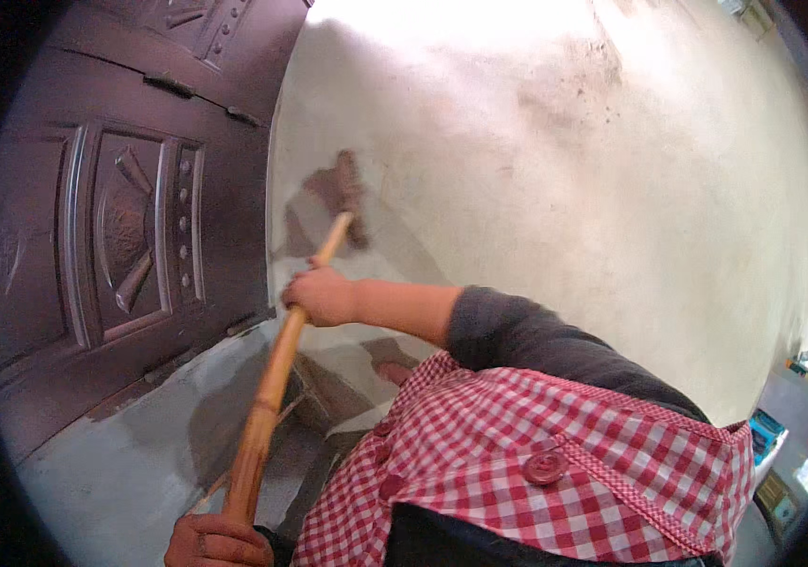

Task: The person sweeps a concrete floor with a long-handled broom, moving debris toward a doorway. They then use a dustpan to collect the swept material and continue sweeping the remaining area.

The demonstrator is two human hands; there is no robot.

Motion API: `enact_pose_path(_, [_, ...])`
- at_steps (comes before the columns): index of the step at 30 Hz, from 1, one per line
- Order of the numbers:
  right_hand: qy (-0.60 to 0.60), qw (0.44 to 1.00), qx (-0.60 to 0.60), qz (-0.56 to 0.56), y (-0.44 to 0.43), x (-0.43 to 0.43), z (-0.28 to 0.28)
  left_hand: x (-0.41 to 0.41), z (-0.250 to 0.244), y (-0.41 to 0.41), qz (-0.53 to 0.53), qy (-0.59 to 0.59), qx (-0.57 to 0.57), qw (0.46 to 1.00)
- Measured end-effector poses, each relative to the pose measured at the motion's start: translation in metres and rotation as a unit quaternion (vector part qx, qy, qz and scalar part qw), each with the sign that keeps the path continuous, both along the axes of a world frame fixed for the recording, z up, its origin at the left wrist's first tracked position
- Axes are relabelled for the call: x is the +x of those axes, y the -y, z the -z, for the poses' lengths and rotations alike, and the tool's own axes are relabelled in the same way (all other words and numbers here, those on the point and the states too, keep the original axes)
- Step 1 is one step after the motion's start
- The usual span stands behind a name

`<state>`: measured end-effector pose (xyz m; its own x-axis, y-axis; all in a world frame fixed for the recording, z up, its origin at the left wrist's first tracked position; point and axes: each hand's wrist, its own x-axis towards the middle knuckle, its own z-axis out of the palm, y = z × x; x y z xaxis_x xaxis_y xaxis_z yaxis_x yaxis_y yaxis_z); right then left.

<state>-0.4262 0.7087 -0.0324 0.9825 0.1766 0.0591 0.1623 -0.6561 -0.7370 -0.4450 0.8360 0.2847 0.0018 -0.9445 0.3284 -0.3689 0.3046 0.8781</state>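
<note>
A long bamboo pole (pixel 269 397) runs slantwise up the left half of the view, with a blurred brown head (pixel 351 198), of a mop or brush, at its far end. That head is against a pale, smooth surface (pixel 553 234); whether it is floor or wall I cannot tell. My right hand (pixel 322 294) is closed round the upper part of the pole, below the head. Lower down, at the bottom left, my left hand (pixel 220 540) grips the near end. A red-and-white checked garment (pixel 503 432) with a red button covers my front, beside a dark grey sleeve (pixel 560 333).
A dark brown panelled door (pixel 234 212) with raised mouldings stands along the left. Grey surface (pixel 113 453) lies below it, beside a brownish angular object (pixel 333 390) partly hidden by the garment. Small blurred items, including a blue box (pixel 765 434), are at the right edge.
</note>
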Motion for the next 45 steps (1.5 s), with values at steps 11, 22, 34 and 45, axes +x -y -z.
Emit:
enact_pose_path(11, [0.019,0.994,0.092,0.054,0.091,-0.026,0.115,0.003,0.099,0.095,0.092,-0.029,0.021,0.995])
enact_pose_path(22, [-0.141,0.969,-0.178,0.101,0.135,-0.096,0.074,-0.046,0.152,-0.013,-0.203,-0.098,-0.004,0.974])
enact_pose_path(34, [-0.14,0.878,-0.296,-0.348,-0.192,-0.22,0.054,-0.275,0.112,-0.315,-0.33,-0.189,0.568,0.73])
enact_pose_path(45, [-0.053,0.936,-0.133,-0.32,-0.271,-0.294,0.154,-0.341,0.211,-0.324,-0.381,-0.19,0.63,0.649])
